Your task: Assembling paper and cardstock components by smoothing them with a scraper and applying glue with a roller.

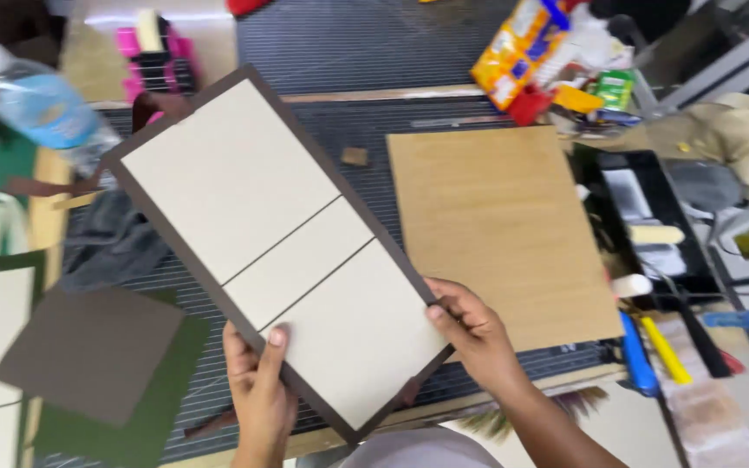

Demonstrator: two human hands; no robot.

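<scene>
Above the ribbed dark mat [444, 52], seen from the head camera, both hands clamp the near end of a cover board [279, 238] with three cream panels on dark backing. Left hand [257, 381] grips its lower-left edge, right hand [470, 334] its right edge; its long axis runs away up-left. Right of it lies a wooden board [500, 225], then a black paint tray [652, 217] holding a roller [656, 234].

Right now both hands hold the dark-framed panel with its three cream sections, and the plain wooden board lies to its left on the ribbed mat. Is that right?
Not quite. The head view shows the wooden board lying to the right of the dark-framed panel, not its left. The rest stands: the left hand and right hand both grip the panel's near end, above the ribbed mat.
</scene>
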